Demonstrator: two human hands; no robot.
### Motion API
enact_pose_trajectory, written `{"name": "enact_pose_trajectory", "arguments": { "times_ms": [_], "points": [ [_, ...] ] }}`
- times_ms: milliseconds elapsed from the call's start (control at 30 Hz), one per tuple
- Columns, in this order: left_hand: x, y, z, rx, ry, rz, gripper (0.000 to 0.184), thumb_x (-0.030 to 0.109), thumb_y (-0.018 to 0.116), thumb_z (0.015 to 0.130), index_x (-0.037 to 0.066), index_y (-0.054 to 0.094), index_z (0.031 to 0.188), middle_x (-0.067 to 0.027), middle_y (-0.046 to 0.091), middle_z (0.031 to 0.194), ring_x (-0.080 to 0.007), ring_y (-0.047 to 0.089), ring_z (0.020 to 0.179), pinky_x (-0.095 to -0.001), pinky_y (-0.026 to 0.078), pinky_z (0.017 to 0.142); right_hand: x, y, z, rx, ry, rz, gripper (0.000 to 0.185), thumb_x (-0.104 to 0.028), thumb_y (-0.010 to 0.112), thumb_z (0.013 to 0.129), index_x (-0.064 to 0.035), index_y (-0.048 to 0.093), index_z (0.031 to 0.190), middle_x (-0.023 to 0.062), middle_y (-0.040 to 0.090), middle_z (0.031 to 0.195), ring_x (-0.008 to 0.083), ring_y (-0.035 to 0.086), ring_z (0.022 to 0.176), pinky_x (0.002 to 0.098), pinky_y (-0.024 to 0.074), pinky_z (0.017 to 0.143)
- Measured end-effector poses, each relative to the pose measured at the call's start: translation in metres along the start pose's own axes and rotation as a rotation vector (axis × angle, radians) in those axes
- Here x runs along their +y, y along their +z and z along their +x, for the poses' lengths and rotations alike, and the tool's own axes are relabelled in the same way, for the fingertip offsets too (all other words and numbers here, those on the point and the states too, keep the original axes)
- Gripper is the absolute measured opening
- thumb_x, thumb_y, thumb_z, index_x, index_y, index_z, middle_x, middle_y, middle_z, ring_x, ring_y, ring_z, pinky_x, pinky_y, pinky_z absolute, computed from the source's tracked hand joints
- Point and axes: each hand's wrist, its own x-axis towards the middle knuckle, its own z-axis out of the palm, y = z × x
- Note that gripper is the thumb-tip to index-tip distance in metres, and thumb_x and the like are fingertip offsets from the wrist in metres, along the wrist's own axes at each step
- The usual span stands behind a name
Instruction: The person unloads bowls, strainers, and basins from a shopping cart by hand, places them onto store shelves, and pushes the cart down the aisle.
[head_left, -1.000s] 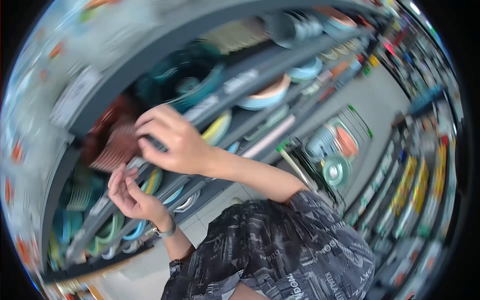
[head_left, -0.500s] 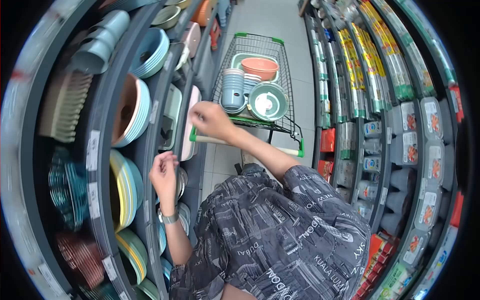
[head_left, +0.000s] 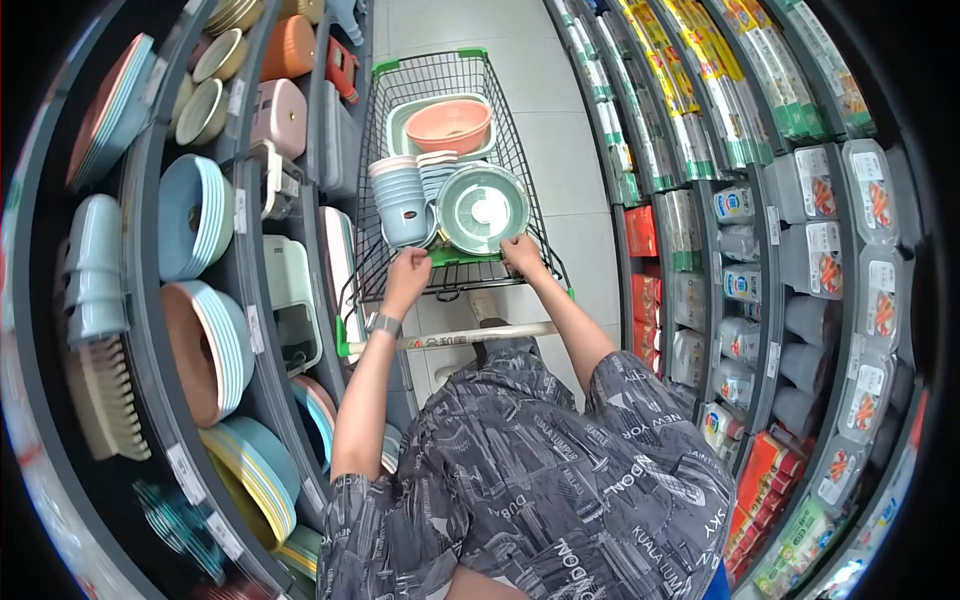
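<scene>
My left hand (head_left: 408, 278), with a watch on its wrist, is closed at the near green-edged rim of the shopping cart (head_left: 465, 258), just below a stack of blue cups (head_left: 403, 212). At the right end of that rim, my right hand (head_left: 522, 256) is closed too, close to the lower edge of a round green basin (head_left: 508, 225). The fingertips of both hands are partly hidden. Behind the cups and basin, an orange oval basin (head_left: 448, 124) rests in a pale green tub (head_left: 397, 130). The cart's handlebar (head_left: 480, 337) crosses beneath my forearms.
Shelves on the left hold stacked bowls (head_left: 200, 220), pinkish-brown basins (head_left: 205, 350) and a brush-like beige item (head_left: 105, 400). Right-hand shelves carry boxed wraps (head_left: 690, 90), clear-lidded packs (head_left: 870, 200) and red packages (head_left: 765, 490). Grey tiled floor (head_left: 580, 170) runs alongside the cart.
Both hands have moved from beside the left shelf to the cart's near rim. The view has shifted, so the cart appears further left and the left shelves lower.
</scene>
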Motion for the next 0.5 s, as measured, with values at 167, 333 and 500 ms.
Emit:
{"name": "enact_pose_trajectory", "arguments": {
  "times_ms": [167, 333, 500],
  "points": [
    [-0.028, 0.042, 0.049, -0.108, -0.104, 0.19, 0.045, 0.021, 0.064, 0.085, -0.006, 0.057, 0.12, -0.0247, 0.068, 0.105, -0.0391, 0.066, 0.1, -0.0434, 0.052, 0.089, 0.011, 0.007, 0.004, 0.132, 0.223, -0.038, 0.042, -0.027, 0.068, 0.084, 0.0118, 0.06, 0.096, 0.0171, 0.067, 0.078, 0.0226, 0.066, 0.059, 0.0361, 0.0526, 0.053],
    [-0.038, 0.066, 0.081, -0.023, 0.032, 0.296, 0.064, 0.014, 0.064, 0.083, -0.012, 0.039, 0.135, -0.0332, 0.059, 0.122, -0.0467, 0.059, 0.113, -0.0465, 0.047, 0.099, 0.029, 0.023, 0.021, 0.22, 0.405, 0.047, 0.049, -0.027, 0.068, 0.08, 0.0131, 0.064, 0.108, 0.035, 0.066, 0.108, 0.0442, 0.066, 0.107, 0.0468, 0.051, 0.094],
    [-0.051, 0.074, 0.101, -0.054, -0.229, -0.052, 0.064, 0.013, 0.07, 0.08, -0.009, 0.042, 0.133, -0.0291, 0.065, 0.112, -0.0423, 0.064, 0.107, -0.0453, 0.049, 0.096, 0.023, 0.028, 0.023, 0.257, 0.401, 0.212, 0.039, -0.019, 0.065, 0.081, 0.0099, 0.063, 0.107, 0.031, 0.069, 0.097, 0.039, 0.071, 0.087, 0.045, 0.0557, 0.081]
  ]
}}
